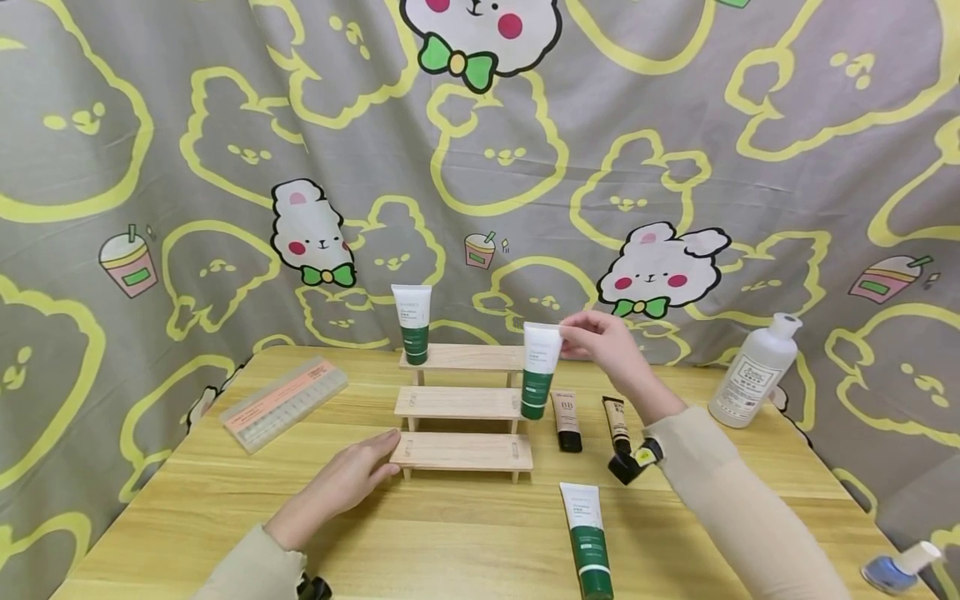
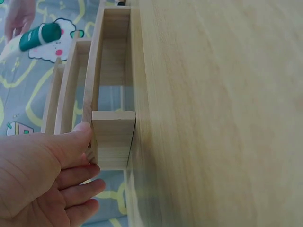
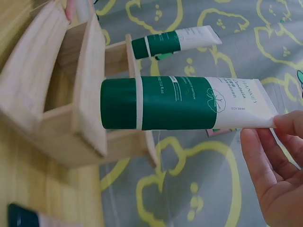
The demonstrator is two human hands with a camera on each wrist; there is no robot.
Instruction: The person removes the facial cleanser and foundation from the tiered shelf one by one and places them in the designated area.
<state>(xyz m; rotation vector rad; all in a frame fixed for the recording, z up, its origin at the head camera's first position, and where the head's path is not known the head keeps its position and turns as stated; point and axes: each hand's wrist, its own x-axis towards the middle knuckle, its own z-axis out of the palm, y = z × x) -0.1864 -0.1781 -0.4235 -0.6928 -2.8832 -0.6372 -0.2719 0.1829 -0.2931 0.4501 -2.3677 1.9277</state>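
My right hand (image 1: 606, 343) pinches the crimped white end of a green-and-white squeeze tube (image 3: 175, 103), which hangs cap down at the right end of a wooden three-step display stand (image 1: 462, 450). In the right wrist view the cap overlaps one of the steps. At the lowest step's left end, my left hand (image 2: 52, 175) grips the board's edge between thumb and index finger, the other fingers loosely bent. A matching squeeze tube (image 1: 412, 325) stands cap down at the left of the top step. Another such tube (image 1: 587, 542) lies on the table in front.
Right of the stand lie a pinkish BB cream tube (image 1: 567, 421) and a small black-and-beige tube (image 1: 617, 423). A white bottle (image 1: 753, 375) stands at the back right, with a blue nail polish bottle (image 1: 898, 568) near the front right. A flat clear box (image 1: 285, 402) lies left.
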